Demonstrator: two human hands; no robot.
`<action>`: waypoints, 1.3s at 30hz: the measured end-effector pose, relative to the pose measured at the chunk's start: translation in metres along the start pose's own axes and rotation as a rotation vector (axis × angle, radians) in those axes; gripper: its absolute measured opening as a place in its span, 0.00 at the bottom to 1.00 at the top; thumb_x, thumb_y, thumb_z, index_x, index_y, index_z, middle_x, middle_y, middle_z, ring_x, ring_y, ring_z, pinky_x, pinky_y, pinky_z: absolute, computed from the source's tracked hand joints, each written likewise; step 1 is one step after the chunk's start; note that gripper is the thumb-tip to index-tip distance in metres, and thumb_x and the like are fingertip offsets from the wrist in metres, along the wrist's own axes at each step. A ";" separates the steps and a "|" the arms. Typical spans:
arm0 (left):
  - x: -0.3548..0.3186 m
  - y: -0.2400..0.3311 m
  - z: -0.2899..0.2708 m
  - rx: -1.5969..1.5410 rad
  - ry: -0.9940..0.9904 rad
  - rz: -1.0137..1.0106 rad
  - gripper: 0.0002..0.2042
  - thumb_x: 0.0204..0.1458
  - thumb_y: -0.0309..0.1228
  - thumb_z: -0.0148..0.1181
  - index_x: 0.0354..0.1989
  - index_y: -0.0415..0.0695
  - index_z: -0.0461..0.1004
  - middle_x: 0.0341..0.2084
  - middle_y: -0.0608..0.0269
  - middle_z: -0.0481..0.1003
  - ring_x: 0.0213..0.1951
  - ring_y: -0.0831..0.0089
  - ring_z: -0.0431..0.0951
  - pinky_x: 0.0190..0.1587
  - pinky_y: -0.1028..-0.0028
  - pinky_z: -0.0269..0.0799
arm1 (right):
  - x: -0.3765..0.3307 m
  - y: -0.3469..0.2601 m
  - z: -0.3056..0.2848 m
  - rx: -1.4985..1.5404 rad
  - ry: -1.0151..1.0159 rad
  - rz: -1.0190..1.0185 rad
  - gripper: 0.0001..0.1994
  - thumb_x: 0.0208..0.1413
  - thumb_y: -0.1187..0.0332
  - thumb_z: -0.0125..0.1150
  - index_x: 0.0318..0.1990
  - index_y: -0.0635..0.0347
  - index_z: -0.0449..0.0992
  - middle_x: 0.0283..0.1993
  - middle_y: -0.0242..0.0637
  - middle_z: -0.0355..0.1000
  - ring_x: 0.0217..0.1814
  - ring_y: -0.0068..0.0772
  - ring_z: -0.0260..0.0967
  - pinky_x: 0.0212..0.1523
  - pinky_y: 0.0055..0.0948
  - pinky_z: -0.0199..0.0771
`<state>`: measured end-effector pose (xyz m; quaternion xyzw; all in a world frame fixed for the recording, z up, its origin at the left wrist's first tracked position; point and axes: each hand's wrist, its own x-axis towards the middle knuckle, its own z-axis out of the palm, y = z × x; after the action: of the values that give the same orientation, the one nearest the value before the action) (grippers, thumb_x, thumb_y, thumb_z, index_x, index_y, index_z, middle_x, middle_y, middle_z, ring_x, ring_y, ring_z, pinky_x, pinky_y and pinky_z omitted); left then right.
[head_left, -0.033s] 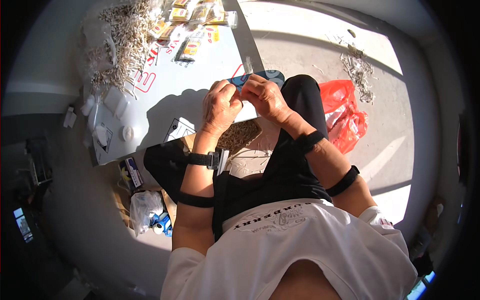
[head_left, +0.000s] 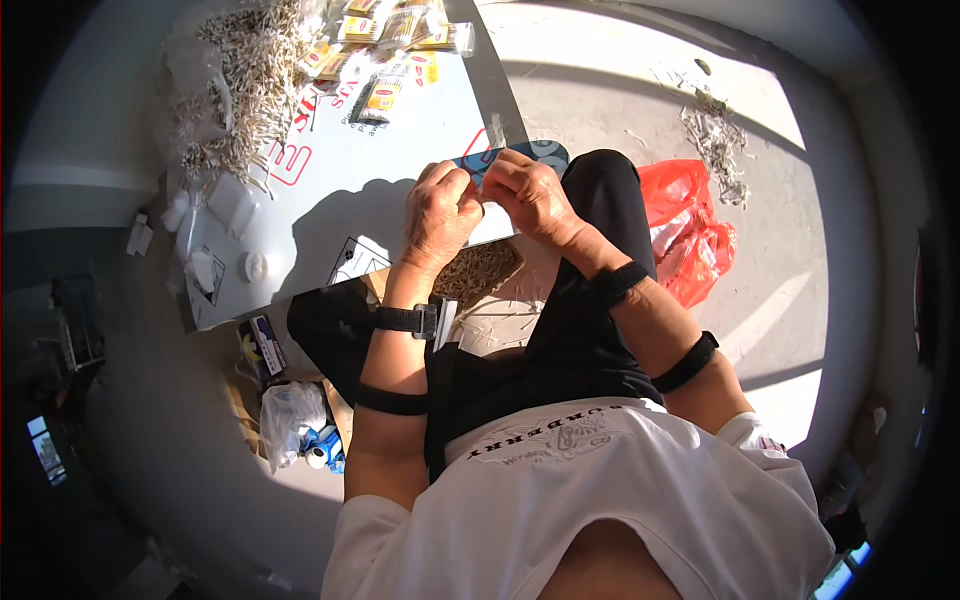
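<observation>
Side by side at the table's near right edge, my left hand (head_left: 440, 215) and my right hand (head_left: 530, 198) are both closed, knuckles up, fingertips almost meeting. What they pinch between them is hidden behind the fingers. A small pale, see-through piece (head_left: 497, 130) shows just beyond the right hand; I cannot tell whether it is held. On the far left of the tabletop (head_left: 350, 160) lies a big heap of thin pale sticks (head_left: 250, 85), like cotton swabs, partly in clear plastic. Several clear packets with yellow labels (head_left: 400, 28) are piled at the far end.
Under the table edge, between my knees, stands a box of brownish sticks (head_left: 480, 272). A red plastic bag (head_left: 690, 225) is on the floor at right, with scattered sticks (head_left: 715, 145) beyond it. At lower left a carton holds a clear bag (head_left: 290, 420).
</observation>
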<state>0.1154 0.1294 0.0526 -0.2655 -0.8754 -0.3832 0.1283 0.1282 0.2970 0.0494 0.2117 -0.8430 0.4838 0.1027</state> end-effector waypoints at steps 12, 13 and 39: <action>-0.010 -0.003 -0.014 -0.173 0.019 -0.097 0.06 0.35 0.16 0.56 0.25 0.37 0.69 0.25 0.58 0.70 0.33 0.58 0.73 0.34 0.65 0.69 | 0.000 0.001 0.002 -0.034 -0.013 -0.002 0.04 0.45 0.78 0.61 0.27 0.62 0.71 0.30 0.40 0.68 0.32 0.47 0.71 0.32 0.36 0.71; -0.010 -0.008 -0.011 -0.168 0.023 -0.099 0.06 0.35 0.16 0.56 0.25 0.37 0.69 0.25 0.58 0.70 0.33 0.58 0.73 0.34 0.65 0.69 | 0.001 -0.001 0.003 -0.031 -0.015 -0.007 0.04 0.45 0.78 0.61 0.27 0.62 0.71 0.30 0.40 0.68 0.32 0.47 0.71 0.32 0.36 0.71; -0.003 -0.006 -0.002 -0.166 -0.019 -0.106 0.04 0.42 0.17 0.56 0.24 0.37 0.68 0.21 0.56 0.69 0.28 0.57 0.72 0.31 0.65 0.68 | -0.001 -0.001 -0.007 0.171 0.029 0.352 0.10 0.38 0.71 0.73 0.29 0.62 0.80 0.28 0.33 0.72 0.28 0.27 0.68 0.31 0.26 0.69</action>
<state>0.1150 0.1231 0.0492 -0.2323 -0.8546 -0.4580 0.0772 0.1290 0.3029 0.0532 0.0619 -0.8212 0.5672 0.0102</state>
